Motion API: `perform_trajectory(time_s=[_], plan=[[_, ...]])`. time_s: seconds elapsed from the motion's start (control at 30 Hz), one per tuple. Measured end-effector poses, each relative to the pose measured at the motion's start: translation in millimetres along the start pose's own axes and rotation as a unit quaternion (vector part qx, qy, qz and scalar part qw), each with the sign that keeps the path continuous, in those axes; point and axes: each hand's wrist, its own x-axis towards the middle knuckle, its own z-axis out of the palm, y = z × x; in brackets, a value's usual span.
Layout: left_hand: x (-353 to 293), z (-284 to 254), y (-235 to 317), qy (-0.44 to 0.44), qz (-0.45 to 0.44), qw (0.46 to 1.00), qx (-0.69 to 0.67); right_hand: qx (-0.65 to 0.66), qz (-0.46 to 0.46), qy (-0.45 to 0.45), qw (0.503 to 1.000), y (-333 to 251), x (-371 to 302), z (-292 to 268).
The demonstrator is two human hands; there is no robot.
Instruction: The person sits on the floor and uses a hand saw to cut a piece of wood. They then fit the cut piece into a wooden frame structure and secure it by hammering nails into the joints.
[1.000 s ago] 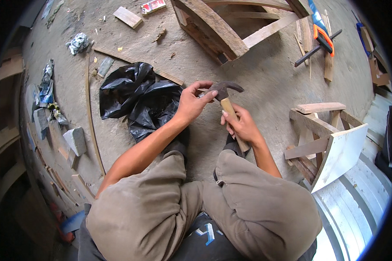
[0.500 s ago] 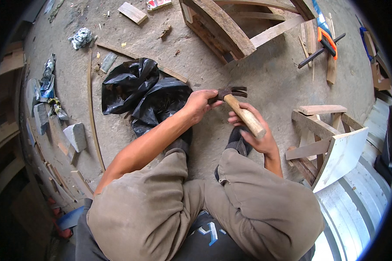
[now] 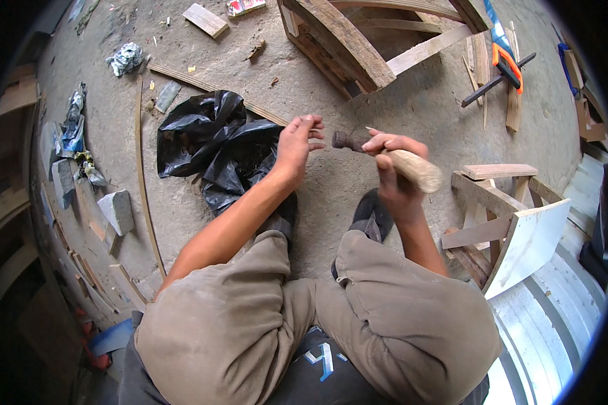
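Observation:
My right hand (image 3: 402, 165) is closed around a claw hammer (image 3: 415, 167) by its pale wooden handle, close under the dark metal head. The handle's thick end points toward me and to the right, and the head faces left. Fingers of this hand cover most of the claw. A short gap to the left of the hammer head, my left hand (image 3: 296, 145) is raised with its fingers bent and apart, touching no tool. Just beyond and left of that hand, a crumpled black plastic bag (image 3: 213, 135) lies on the concrete floor, its contents mostly hidden.
A wooden frame (image 3: 358, 54) stands ahead. To the right are a handsaw (image 3: 505, 57) with an orange and black handle and a small wooden stand (image 3: 486, 233) with a white panel. Thin wood strips (image 3: 142, 169), a concrete block (image 3: 117, 212) and crumpled scraps lie left.
My left hand has let go of the hammer head and drawn back to the left. My right hand has shifted its grip up toward the head and turned the hammer, moving it slightly right.

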Motion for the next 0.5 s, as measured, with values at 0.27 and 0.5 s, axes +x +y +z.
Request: perform_trajectory(time_s=[0.27, 0.5], plan=[[10.2, 0.9, 19.1, 0.014, 0.042, 0.999, -0.029, -0.146, 0.148, -0.066, 0.976, 66.4, -11.7, -8.7], [-1.5, -0.4, 17.1, -0.13, 0.05, 0.987, 0.079, 0.117, 0.303, 0.274, 0.905, 36.4, 0.2, -48.7]])
